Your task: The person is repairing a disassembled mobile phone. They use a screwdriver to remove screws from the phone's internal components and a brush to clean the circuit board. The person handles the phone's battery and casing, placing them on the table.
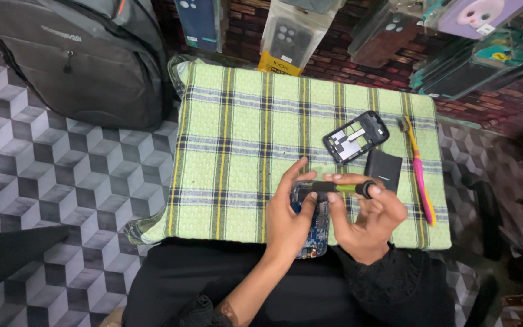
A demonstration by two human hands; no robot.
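Screwdriver (337, 187), green shaft with black cap, is held level across both hands above a stripped phone body (311, 225). Right hand (367, 221) is closed on the cap end: the thumb is pressed along the top of the shaft, the index fingertip is set against the black cap, and the other fingers are curled under. Left hand (290, 215) is part-open; its thumb and index finger are pinched at the tip end of the tool, while the remaining fingers are wrapped around the phone body below. Exact contact of the tip with the board cannot be told, since it is covered by fingers.

Phone body is seen with its blue circuit board exposed, resting at the near edge of the green plaid cloth (243, 121), partly over the black-clothed lap. Black phone back frame (356, 136) is laid on the cloth beyond the hands, tilted, inner side up. Black battery (383, 170) is placed just beside it, nearer the right hand. Pink and yellow toothbrush (419, 172) is laid lengthwise near the cloth's right edge, well apart from the hands. Grey backpack (86, 57) is set on the cube-pattern floor, to the left of the cloth. Packaged phone cases (289, 36) are hung along the far wall.
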